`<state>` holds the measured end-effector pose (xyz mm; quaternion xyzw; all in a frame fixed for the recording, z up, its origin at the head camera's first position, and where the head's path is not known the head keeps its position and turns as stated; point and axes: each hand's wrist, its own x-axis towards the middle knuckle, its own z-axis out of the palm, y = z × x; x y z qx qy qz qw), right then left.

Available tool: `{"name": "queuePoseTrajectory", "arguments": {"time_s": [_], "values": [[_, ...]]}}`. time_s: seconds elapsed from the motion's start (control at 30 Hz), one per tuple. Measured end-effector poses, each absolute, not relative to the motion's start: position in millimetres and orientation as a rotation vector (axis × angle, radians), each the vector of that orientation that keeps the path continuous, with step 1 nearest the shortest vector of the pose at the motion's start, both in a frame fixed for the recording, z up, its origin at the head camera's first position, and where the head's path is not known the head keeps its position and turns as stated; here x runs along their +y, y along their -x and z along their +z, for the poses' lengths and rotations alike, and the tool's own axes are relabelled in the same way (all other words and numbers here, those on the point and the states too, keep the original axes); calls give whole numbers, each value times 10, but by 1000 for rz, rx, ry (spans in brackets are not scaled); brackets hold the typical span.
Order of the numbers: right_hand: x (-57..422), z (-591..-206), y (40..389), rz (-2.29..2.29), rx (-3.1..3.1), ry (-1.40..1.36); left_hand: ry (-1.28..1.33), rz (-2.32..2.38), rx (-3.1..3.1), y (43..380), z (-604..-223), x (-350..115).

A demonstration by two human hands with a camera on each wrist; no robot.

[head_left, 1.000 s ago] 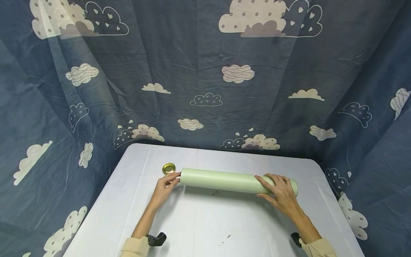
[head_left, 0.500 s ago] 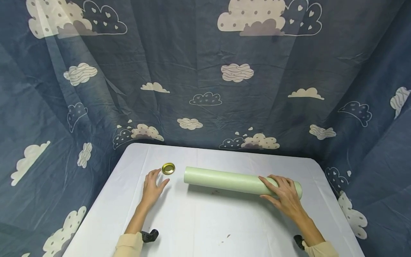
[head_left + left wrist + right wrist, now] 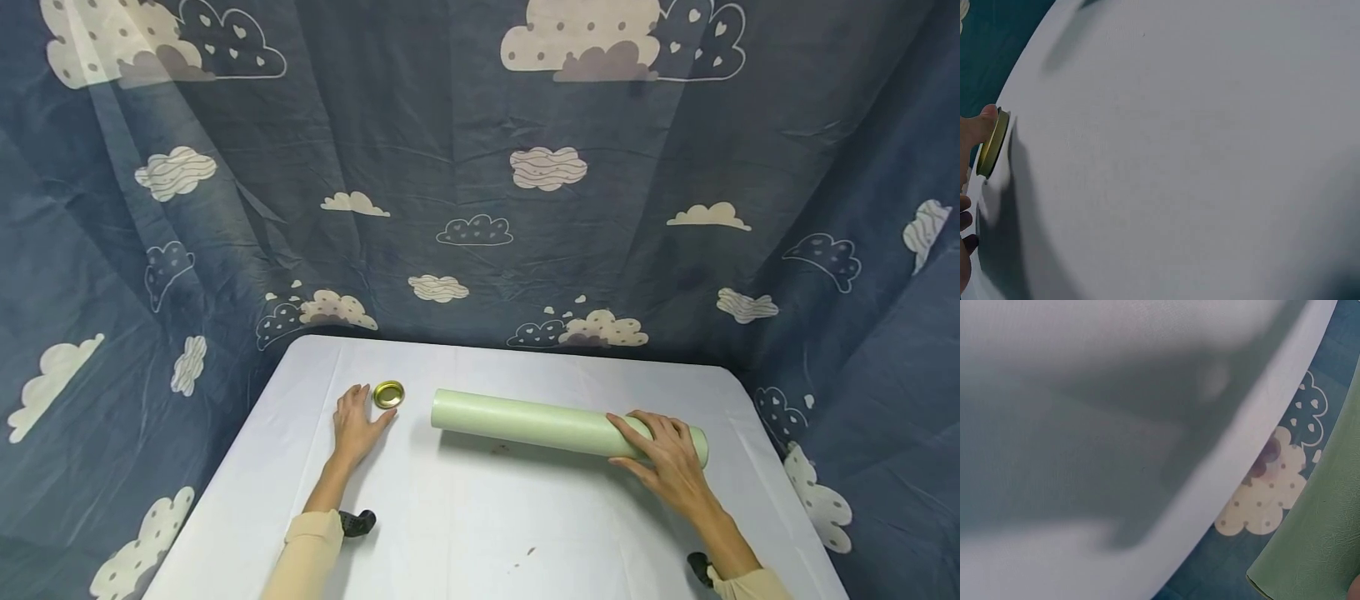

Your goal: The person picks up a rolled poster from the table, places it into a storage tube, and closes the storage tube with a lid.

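A round gold-coloured jar lid point(image 3: 388, 394) lies on the white table, its hollow side facing up. My left hand point(image 3: 352, 425) is just to its left, fingers and thumb spread about the lid's near and left sides. In the left wrist view the thumb point(image 3: 979, 128) is at the rim of the lid point(image 3: 996, 147); whether it touches cannot be told. My right hand point(image 3: 666, 458) grips the right part of a long pale green roll point(image 3: 525, 420), fingers over the top and thumb on the near side. The roll's textured surface point(image 3: 1316, 544) fills a corner of the right wrist view.
The white-covered table point(image 3: 465, 517) has rounded far corners. A dark blue cloth point(image 3: 465, 150) with cloud prints hangs around its back and sides. Small brownish marks point(image 3: 531, 551) show on the table cover. The roll casts a shadow beneath it.
My left hand has let go of the roll's left end and moved left, then forward to the lid. The roll has shifted slightly right with my right hand still on it.
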<state>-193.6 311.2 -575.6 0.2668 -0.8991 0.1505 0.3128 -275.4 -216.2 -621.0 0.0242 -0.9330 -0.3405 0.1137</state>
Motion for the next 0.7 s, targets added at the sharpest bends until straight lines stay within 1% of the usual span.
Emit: {"name": "queuePoseTrajectory", "arguments": {"time_s": [0.2, 0.4, 0.7], "values": [[3116, -5767, 1926, 388, -2372, -691, -69, -942, -2786, 2885, -6232, -2072], [3092, -5768, 1911, 389, -2376, -684, -100, -931, -2815, 2940, -6244, -2051], [3141, -5803, 1884, 401, -2402, -656, -112, -1059, -2737, 2901, -6162, -2015]]}}
